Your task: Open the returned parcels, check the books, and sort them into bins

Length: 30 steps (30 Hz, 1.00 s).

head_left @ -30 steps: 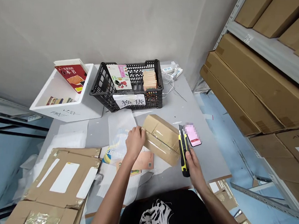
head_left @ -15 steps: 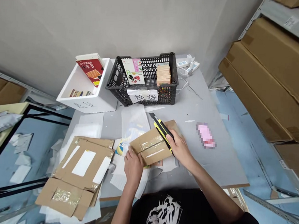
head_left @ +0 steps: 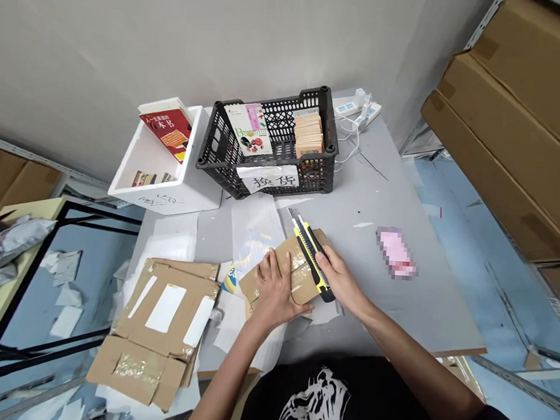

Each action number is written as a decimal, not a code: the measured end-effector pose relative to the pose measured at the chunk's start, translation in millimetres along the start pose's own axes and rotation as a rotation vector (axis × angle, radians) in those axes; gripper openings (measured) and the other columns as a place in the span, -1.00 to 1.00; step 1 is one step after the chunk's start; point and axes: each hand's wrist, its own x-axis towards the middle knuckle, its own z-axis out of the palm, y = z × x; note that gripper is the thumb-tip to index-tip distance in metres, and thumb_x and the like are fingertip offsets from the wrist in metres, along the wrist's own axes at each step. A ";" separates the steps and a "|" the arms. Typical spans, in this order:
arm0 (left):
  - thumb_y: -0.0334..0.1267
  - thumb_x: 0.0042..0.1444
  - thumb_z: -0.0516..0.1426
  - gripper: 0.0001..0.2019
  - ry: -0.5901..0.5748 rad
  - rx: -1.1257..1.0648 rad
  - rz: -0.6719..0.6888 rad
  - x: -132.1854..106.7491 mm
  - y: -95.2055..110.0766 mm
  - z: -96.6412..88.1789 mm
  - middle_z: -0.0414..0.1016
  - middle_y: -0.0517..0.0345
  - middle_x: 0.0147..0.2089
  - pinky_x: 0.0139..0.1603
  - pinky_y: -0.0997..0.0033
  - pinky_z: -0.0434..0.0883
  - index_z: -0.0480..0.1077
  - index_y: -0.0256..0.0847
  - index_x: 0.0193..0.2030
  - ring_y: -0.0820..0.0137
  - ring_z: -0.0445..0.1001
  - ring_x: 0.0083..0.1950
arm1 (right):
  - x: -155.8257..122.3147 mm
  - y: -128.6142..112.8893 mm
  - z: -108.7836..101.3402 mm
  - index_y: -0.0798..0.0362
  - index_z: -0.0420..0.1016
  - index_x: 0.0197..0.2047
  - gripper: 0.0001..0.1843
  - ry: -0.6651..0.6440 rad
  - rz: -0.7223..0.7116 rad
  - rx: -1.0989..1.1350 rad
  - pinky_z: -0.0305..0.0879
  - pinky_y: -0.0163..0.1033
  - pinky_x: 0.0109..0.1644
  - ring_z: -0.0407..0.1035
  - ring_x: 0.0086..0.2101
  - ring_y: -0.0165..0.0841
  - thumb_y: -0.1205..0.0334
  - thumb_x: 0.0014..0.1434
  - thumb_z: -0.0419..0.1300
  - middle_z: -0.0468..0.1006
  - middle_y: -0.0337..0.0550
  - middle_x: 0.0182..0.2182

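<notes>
My right hand [head_left: 339,273] is closed around a black and yellow utility knife [head_left: 311,254], its blade slid out and pointing away from me. Beneath the knife lies a small brown cardboard package [head_left: 287,246] with clear tape across it. My left hand [head_left: 277,291] rests flat on the package, fingers spread. Under and behind the package, a pale plastic bag [head_left: 255,224] with blue and yellow print spreads over the table. To the left is a pile of flattened cardboard [head_left: 163,336] with white labels and shiny tape.
At the back stand a black plastic crate [head_left: 268,164] with books and a white foam box [head_left: 167,183] holding a red book [head_left: 168,128]. A power strip [head_left: 363,113] with white cables lies behind. A blurred pink object [head_left: 396,251] lies right. Large cartons [head_left: 514,156] fill the right-hand shelf.
My left hand has moved from the package's near left edge onto its top, fingers now spread. The knife has turned more upright, and more blade shows. The view has shifted slightly.
</notes>
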 end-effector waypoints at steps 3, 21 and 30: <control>0.24 -0.28 0.22 0.17 0.013 -0.027 0.026 3.1 -18.2 -5.7 -0.31 -0.46 0.42 0.24 -0.24 -0.10 -0.16 -0.34 0.39 -0.22 -0.29 0.41 | 13.4 -2.7 -5.7 0.01 0.35 -0.20 -0.68 -0.085 -0.023 -0.006 0.32 -0.32 -0.27 0.38 -0.35 -0.41 -0.03 0.26 -0.06 0.46 -0.29 -0.40; 0.28 -0.38 0.21 0.17 0.139 -0.096 0.022 -11.6 -34.0 8.8 -0.39 -0.36 0.43 0.24 -0.10 -0.10 -0.05 -0.26 0.37 -0.17 -0.27 0.41 | -12.0 -38.8 -48.7 -0.13 0.27 0.24 -0.50 -0.305 -0.108 -0.737 0.27 -0.31 -0.39 0.40 -0.45 -0.40 0.27 0.26 -0.09 0.57 -0.23 -0.37; 0.26 -0.28 0.19 0.22 0.283 -0.080 0.159 -10.6 -35.6 8.3 -0.46 -0.36 0.43 0.16 -0.15 -0.03 -0.39 -0.15 0.41 -0.24 -0.18 0.38 | -27.3 -46.2 -54.9 -0.12 0.10 0.32 -0.46 -0.353 -0.215 -0.856 0.26 -0.33 -0.39 0.42 -0.40 -0.38 0.32 0.30 -0.11 0.58 -0.15 -0.29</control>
